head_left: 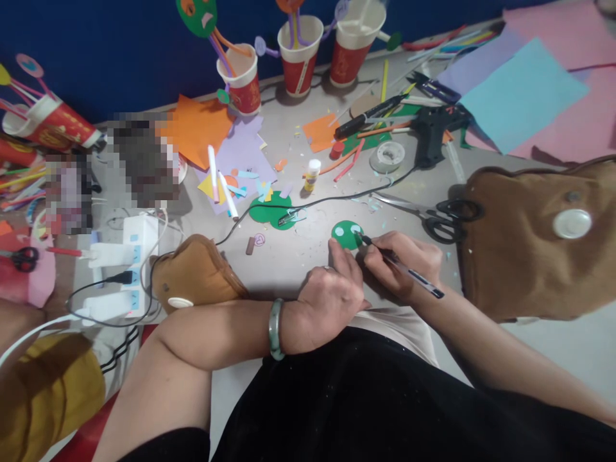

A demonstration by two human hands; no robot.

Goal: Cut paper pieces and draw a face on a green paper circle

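Note:
My right hand (pixel 402 260) pinches a pen (pixel 411 274), its tip at a white spot on a small green paper disc (pixel 347 239). The disc has two pale round spots and lies on the table. Fingertips of my left hand (pixel 332 289) rest at the disc's lower left edge, with the index finger stretched out. Around that wrist sits a green bangle. Left of the disc lie green paper shapes (pixel 262 208), with small paper scraps on them. A glue bottle (pixel 312 176) with a white cap stands behind.
Scissors (pixel 440 218) lie right, beside a brown bag (pixel 524 244); a smaller brown pouch (pixel 197 273) is left. A black cord (pixel 332 199) crosses the table from a glue gun (pixel 433 131). Paper cups (pixel 301 58) stand at the back. A power strip (pixel 139 256) lies left.

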